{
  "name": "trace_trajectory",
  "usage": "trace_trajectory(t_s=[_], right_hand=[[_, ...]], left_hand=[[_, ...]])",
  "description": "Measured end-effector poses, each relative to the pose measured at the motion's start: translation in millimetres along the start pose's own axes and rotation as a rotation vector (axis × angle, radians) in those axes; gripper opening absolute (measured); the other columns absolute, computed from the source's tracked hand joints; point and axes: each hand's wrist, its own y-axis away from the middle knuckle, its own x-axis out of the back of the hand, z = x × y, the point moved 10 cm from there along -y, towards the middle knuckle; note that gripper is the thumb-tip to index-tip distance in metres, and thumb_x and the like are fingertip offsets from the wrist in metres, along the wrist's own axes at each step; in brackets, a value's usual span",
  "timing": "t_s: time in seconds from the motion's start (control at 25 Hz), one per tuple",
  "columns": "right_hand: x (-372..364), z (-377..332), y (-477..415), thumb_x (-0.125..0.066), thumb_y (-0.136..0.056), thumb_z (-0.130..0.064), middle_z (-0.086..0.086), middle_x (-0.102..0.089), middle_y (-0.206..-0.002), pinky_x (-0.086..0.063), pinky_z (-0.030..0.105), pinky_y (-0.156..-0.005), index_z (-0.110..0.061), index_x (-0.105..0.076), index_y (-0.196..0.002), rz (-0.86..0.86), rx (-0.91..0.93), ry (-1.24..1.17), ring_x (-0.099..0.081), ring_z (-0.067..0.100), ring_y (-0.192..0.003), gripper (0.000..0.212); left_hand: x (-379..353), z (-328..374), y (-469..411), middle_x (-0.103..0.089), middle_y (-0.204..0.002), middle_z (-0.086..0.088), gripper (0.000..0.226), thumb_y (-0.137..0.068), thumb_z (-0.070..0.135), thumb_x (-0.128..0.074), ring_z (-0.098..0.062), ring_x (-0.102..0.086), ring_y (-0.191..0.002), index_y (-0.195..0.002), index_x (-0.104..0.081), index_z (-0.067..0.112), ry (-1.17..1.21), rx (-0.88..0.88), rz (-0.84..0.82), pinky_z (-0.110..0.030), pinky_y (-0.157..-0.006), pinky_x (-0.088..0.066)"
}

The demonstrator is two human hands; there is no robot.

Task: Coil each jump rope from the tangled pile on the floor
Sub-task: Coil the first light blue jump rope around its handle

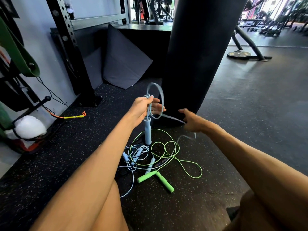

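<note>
Closest to the person, between the knees, the pile (150, 157) sits on the speckled rubber floor (66, 147), loose and flat so each cord can be followed by eye. The green rope (186, 164) is a thin, glossy cord thrown in wide open loops, and its two foam handles (156, 178) lie crossed at the near edge. Under it run paler, thinner cords with small light-blue handles, and something dark is mixed in that I cannot make out clearly.

Above the pile the left hand (143, 108) is closed around gathered turns of the blue rope (158, 97). One round loop stands up over the fist and the fat, matte blue handle (147, 130) hangs straight down below it. Held that way, I'd say the handle acts as a weight to keep the coil hanging true while more cord is added.

The right hand (191, 121) reaches forward, fingers spread and mostly open, with the blurred tail of the same rope running at or just under its fingertips. Whether it is pinching the cord I cannot tell. It looks placed to feed the next turn across to the left.

Just behind the hands hangs a smooth black punching bag (200, 47), with a dull grey folded mat (123, 60) leaning left of it. Further left a yellow handle (73, 116) lies by the wall.
</note>
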Motion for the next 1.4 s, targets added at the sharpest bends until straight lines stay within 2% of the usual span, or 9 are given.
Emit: trace_trajectory(t_s=[0.12,0.36,0.48,0.68,0.76,0.88,1.0,1.2,1.4], right_hand=[[-29,8,7,-0.075,-0.082,-0.007,0.015,-0.049,-0.139,-0.051,0.027,-0.084,-0.012,-0.02,-0.155,-0.217,-0.031,0.249,-0.057,0.025,-0.113,0.092],[12,-11,-2,-0.073,-0.086,-0.018,0.017,-0.062,-0.123,-0.05,0.03,-0.084,-0.01,-0.04,-0.144,0.147,0.0,-0.094,-0.063,0.028,-0.109,0.067],[-20,-2,10,-0.063,-0.093,-0.01,0.019,-0.068,-0.104,-0.059,0.039,-0.076,-0.002,-0.061,-0.118,-0.216,-0.13,-0.059,-0.066,0.026,-0.086,0.026],[-71,-11,63,-0.052,-0.098,-0.005,0.025,-0.069,-0.112,-0.055,0.058,-0.09,0.013,-0.052,-0.128,-0.828,-0.246,-0.342,-0.066,0.041,-0.109,0.035],[-60,-32,53,-0.053,-0.098,-0.009,0.027,-0.068,-0.113,-0.061,0.049,-0.08,0.011,-0.054,-0.122,-0.733,-0.142,-0.503,-0.07,0.036,-0.099,0.032],[-16,-40,20,-0.057,-0.097,-0.006,0.026,-0.068,-0.097,-0.062,0.042,-0.066,0.0,-0.054,-0.108,-0.164,0.001,-0.438,-0.071,0.03,-0.076,0.013],[2,-32,8,-0.067,-0.09,-0.008,0.017,-0.066,-0.089,-0.062,0.042,-0.06,-0.01,-0.042,-0.117,0.105,0.029,-0.285,-0.07,0.032,-0.073,0.036],[12,-43,1,-0.062,-0.093,-0.017,0.005,-0.061,-0.081,-0.048,0.035,-0.066,-0.008,-0.062,-0.1,0.231,0.15,-0.027,-0.059,0.023,-0.072,0.01],[-14,-43,9,-0.047,-0.1,-0.005,0.025,-0.071,-0.09,-0.06,0.033,-0.071,0.0,-0.059,-0.093,-0.019,0.092,-0.271,-0.07,0.033,-0.077,0.014]], left_hand=[[1,0,-1,-0.069,-0.069,-0.019,0.032,-0.105,0.012,-0.036,-0.033,-0.071,-0.069,-0.092,-0.059,-0.006,-0.032,0.007,-0.01,-0.041,-0.075,-0.06],[-11,-9,5,-0.049,-0.056,-0.005,0.035,-0.105,0.017,-0.036,-0.015,-0.046,-0.048,-0.098,-0.064,-0.003,-0.292,0.049,-0.11,-0.024,-0.051,-0.041],[-3,-15,1,-0.032,-0.05,0.004,0.038,-0.106,0.024,-0.036,-0.008,-0.027,-0.041,-0.089,-0.062,0.002,-0.335,0.08,-0.063,-0.024,-0.048,-0.027],[21,-15,-5,-0.025,-0.04,0.006,0.038,-0.102,0.026,-0.041,-0.008,-0.019,-0.034,-0.066,-0.045,0.013,-0.45,0.069,0.13,-0.023,-0.045,-0.016],[15,-20,-3,-0.022,-0.044,0.004,0.038,-0.097,0.023,-0.043,-0.01,-0.016,-0.036,-0.06,-0.04,0.016,-0.492,0.113,0.056,-0.025,-0.047,-0.012],[-9,-34,9,-0.02,-0.047,0.004,0.04,-0.098,0.025,-0.042,-0.011,-0.015,-0.041,-0.059,-0.035,0.018,-0.56,0.22,-0.162,-0.032,-0.055,-0.01],[-31,-38,21,-0.019,-0.048,0.003,0.042,-0.099,0.026,-0.042,-0.012,-0.013,-0.045,-0.058,-0.036,0.018,-0.528,0.263,-0.331,-0.032,-0.055,-0.011],[-45,-38,21,-0.019,-0.046,0.005,0.042,-0.1,0.027,-0.038,-0.014,-0.007,-0.049,-0.059,-0.038,0.018,-0.338,0.263,-0.465,-0.032,-0.054,-0.009],[-37,-16,4,-0.027,-0.052,0.005,0.035,-0.102,0.023,-0.028,-0.01,-0.019,-0.047,-0.081,-0.053,0.009,0.121,0.147,-0.326,-0.026,-0.055,-0.023]])
